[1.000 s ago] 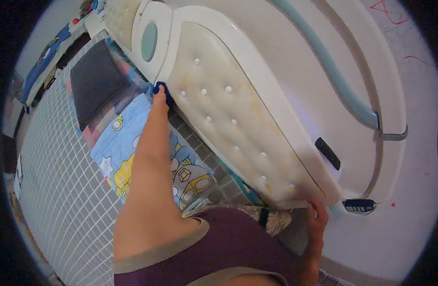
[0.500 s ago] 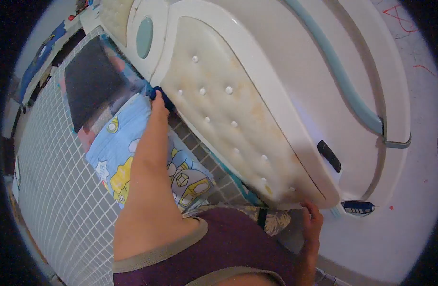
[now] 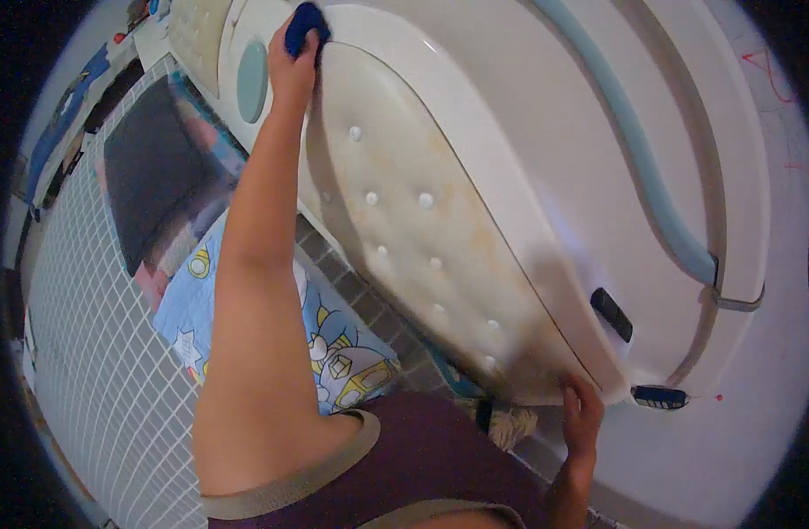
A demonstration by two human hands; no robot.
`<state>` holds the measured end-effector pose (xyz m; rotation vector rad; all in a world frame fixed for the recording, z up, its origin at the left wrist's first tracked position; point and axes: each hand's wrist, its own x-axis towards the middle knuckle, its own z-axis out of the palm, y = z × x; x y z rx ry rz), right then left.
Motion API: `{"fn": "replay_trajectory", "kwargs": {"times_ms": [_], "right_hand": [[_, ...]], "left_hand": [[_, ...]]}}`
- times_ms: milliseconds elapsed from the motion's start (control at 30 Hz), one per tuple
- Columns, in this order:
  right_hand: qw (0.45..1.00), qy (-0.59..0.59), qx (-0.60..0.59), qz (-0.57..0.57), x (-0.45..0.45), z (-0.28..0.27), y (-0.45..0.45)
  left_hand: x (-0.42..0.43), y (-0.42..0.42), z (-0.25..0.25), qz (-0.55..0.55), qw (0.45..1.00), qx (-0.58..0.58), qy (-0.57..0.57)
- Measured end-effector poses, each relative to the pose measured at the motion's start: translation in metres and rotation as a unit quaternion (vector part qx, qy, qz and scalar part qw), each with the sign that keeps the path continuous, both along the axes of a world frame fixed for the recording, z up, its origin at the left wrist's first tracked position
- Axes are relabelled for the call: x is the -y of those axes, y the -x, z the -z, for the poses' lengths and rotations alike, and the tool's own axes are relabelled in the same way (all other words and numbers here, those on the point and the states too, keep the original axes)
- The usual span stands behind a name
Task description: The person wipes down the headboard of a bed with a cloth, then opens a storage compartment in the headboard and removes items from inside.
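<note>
My left hand is stretched out to the top of the view, its fingers closed on a dark blue cloth. The cloth lies against the white frame at the upper end of a cream padded panel with white buttons and yellowish stains. At the panel's lower right corner is my right hand, fingers slightly bent and apart, holding nothing visible. Its fingertips are at the white frame's edge.
A blue cartoon-print cloth and a dark grey cushion-like piece lie left of the panel. A pale green oval is set in the white frame. A black device and a dark blue remote-like object are on the right.
My left hand has moved up with the dark blue cloth, from the panel's lower left edge to its top. My right hand has stayed near the corner. The view has shifted slightly.
</note>
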<state>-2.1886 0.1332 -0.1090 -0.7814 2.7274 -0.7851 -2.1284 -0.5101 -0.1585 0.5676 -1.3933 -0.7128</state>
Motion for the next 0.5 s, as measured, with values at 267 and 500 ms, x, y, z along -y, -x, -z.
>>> {"fn": "replay_trajectory", "kwargs": {"times_ms": [267, 500], "right_hand": [[0.990, 0.087, -0.069, 0.089, -0.021, 0.001, 0.023], [0.992, 0.093, -0.083, 0.016, -0.008, 0.002, 0.028]], "left_hand": [[0.041, -0.074, 0.182, -0.110, 0.954, 0.021, -0.278], [-0.027, -0.087, 0.198, -0.092, 0.906, 0.024, -0.412]]}}
